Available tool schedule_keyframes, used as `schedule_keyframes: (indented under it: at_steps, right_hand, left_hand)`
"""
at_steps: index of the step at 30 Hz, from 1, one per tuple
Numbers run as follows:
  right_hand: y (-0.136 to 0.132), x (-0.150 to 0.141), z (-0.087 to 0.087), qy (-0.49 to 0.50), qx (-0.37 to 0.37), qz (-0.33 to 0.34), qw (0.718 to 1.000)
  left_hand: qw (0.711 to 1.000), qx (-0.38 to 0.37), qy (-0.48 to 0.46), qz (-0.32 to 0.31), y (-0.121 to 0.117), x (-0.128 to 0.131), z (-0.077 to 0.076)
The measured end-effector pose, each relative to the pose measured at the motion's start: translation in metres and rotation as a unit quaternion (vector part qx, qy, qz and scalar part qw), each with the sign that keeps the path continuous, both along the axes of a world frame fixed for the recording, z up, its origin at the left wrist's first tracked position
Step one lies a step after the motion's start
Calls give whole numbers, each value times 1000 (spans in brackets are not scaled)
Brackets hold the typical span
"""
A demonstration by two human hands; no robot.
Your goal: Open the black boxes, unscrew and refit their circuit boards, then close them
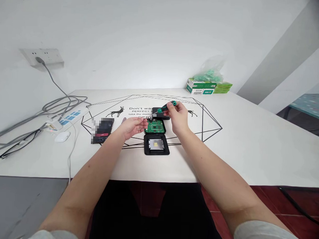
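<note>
My right hand point(179, 116) grips a screwdriver point(165, 107) by its green and black handle. Its thin shaft slants down to the left, toward the fingertips of my left hand point(134, 127). The left thumb and fingers are pinched together near the tip; whatever they hold is too small to make out. Just below both hands lies a green circuit board point(156, 126) in an opened black case. Nearer to me, a black cover point(156, 152) with a silvery metal plate lies flat. Behind the board is another dark flat piece point(157, 115), partly hidden by the right hand and screwdriver.
To the left lie a phone point(103, 131), a white power strip point(74, 117) with cables, a white earbud case point(62, 136) and glasses point(22, 142). Green and white boxes point(202, 87) topped by a plastic bag point(210, 72) stand by the wall at the back right.
</note>
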State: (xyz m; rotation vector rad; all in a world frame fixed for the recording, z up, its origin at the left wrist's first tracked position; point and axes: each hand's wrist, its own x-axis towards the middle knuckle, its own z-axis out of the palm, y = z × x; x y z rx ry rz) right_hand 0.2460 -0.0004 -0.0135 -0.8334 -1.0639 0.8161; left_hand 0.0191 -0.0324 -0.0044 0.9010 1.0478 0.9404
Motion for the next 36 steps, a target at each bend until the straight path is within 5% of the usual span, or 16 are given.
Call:
schedule_keyframes:
  at_steps: [22, 28, 36]
  right_hand:
    - [-6, 4, 1, -73, 39, 93, 992]
    - [-6, 3, 3, -67, 61, 66, 994]
    - [-22, -7, 6, -147, 101, 101, 979]
  left_hand:
    - [999, -16, -5, 43, 1, 0, -1]
    - [989, 82, 116, -39, 3, -1, -12]
    - [892, 269, 301, -203, 1, 2, -18]
